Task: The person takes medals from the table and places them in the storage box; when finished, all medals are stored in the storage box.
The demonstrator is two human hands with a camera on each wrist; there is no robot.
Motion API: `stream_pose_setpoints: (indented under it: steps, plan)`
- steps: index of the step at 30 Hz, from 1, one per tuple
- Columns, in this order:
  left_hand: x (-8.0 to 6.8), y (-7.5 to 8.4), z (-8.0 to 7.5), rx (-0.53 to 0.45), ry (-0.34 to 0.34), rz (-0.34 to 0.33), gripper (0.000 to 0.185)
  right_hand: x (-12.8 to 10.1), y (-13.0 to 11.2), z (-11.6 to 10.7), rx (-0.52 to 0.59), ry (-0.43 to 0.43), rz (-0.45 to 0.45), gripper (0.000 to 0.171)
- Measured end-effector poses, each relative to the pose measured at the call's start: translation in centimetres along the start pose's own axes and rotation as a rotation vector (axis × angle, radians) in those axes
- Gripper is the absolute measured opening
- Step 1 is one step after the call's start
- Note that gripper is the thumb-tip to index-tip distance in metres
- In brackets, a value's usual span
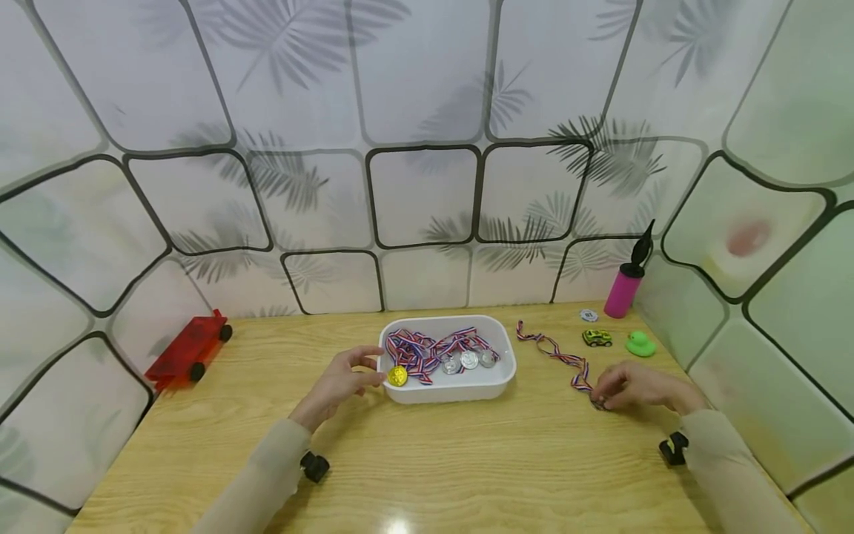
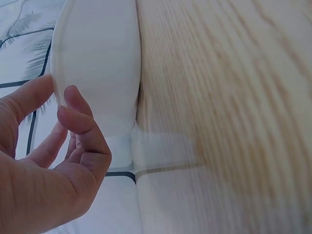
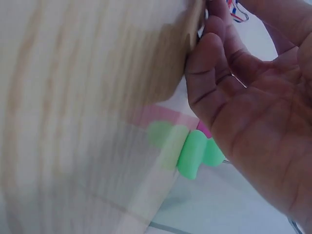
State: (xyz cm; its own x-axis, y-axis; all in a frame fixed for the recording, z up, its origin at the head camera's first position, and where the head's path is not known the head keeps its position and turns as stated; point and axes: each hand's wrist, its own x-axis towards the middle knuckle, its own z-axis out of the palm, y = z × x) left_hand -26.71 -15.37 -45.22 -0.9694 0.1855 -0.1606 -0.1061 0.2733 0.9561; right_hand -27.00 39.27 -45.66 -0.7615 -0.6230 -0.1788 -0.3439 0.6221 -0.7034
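A white tray stands on the table, holding a gold medal, several silver medals and tangled red, white and blue ribbons. At its left end, my left hand holds the rim with bent fingers. In the left wrist view those fingers meet the edge of the tray wall. Low over the table at the right, my right hand pinches a medal, mostly hidden by the fingertips. Its striped ribbon trails away up and left across the table.
Behind the right hand are a green toy duck, a small yellow-green toy car, a poker chip and a pink pump with a black top. A red wheeled toy stands far left. Patterned walls enclose the wooden table.
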Motion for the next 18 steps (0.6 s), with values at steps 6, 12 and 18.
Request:
stream_pose_setpoints:
  steps: [6, 12, 18]
  plan:
    - [-0.1, 0.1, -0.1, 0.009, 0.008, -0.006, 0.053, 0.2, 0.3, 0.8, -0.025, 0.064, 0.0, 0.017]
    - [-0.1, 0.2, -0.2, 0.028, 0.005, 0.002, 0.053, 0.6, 0.1, 1.2, 0.02, 0.093, 0.01, 0.019]
    - [-0.2, 0.2, -0.2, 0.024, 0.0, 0.001, 0.053, 0.9, -0.4, 1.0, -0.013, 0.075, 0.014, 0.034]
